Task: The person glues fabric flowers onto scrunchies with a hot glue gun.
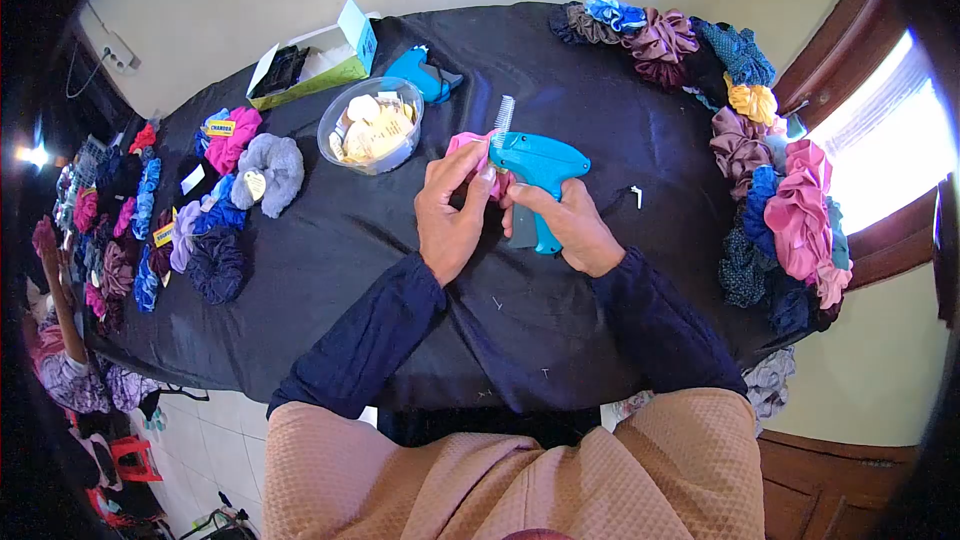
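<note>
Teal tagging gun (pixel 537 160) in right grip (pixel 580 225)

black-covered table (pixel 350 270), scrunchies (pixel 798 210), box (pixel 325 83), clear tub (pixel 383 160)

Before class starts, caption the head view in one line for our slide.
Left hand holds pink fabric at the front of a teal tagging gun gripped in the right hand.

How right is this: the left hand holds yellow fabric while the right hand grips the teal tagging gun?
Not quite: the fabric held by the left hand is pink, not yellow, as the head view shows. The right hand does grip the teal tagging gun.
</note>
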Tool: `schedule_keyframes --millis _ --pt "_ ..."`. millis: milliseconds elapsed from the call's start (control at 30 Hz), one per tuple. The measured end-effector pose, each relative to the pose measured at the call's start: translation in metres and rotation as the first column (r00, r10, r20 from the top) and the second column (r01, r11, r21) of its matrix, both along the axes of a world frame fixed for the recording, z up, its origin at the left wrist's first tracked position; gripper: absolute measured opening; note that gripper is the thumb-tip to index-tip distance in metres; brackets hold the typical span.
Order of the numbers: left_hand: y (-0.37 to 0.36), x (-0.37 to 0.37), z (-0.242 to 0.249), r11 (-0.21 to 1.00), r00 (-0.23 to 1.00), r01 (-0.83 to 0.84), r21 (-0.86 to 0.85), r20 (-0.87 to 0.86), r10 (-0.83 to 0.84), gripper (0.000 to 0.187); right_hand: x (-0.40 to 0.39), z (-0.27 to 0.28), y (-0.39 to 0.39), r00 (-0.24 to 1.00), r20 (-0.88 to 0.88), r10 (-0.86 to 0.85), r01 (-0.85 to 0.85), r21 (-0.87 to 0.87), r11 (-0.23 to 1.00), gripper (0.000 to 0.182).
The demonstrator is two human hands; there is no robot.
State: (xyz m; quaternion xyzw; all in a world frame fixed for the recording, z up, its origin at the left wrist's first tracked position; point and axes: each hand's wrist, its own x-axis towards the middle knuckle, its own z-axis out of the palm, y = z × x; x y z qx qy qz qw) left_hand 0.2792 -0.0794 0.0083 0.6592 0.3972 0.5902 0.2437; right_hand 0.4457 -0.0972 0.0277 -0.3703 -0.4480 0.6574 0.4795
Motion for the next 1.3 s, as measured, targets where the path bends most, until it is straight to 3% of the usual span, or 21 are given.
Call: schedule_keyframes --millis 200,500,767,1067,1300 --pt "-0.0023 0.0002 0.002 1.0 0.999 0.013 -0.004 -0.046 -0.013 0.036 -0.0015 0.008 -0.0043 1.0 0.013 -0.01 0.01 -0.002 1.0 0.023" --pt "0.0019 0.0005 -0.0009 0.997 0.997 0.073 -0.01 0.019 -0.073 0.038 -0.0026 0.0088 -0.0045 0.999 0.033 -0.03 0.028 0.06 0.998 0.028" --pt "0.0029 0.0011 -0.0019 0.991 0.991 0.125 -0.043 0.062 -0.122 0.04 -0.0033 0.0072 -0.0025 0.999 -0.007 -0.053 0.053 -0.023 0.998 0.015" --pt "0.0016 0.0031 -0.0007 0.986 0.981 0.15 -0.069 0.135 -0.14 0.039 -0.0045 0.0074 -0.0013 0.999 0.003 -0.036 0.036 0.04 0.999 0.018" --pt "0.0044 0.0006 -0.0016 0.99 0.989 0.131 -0.048 0.074 -0.127 0.036 -0.0057 0.0072 -0.001 0.998 -0.008 -0.055 0.055 0.018 0.998 0.017"
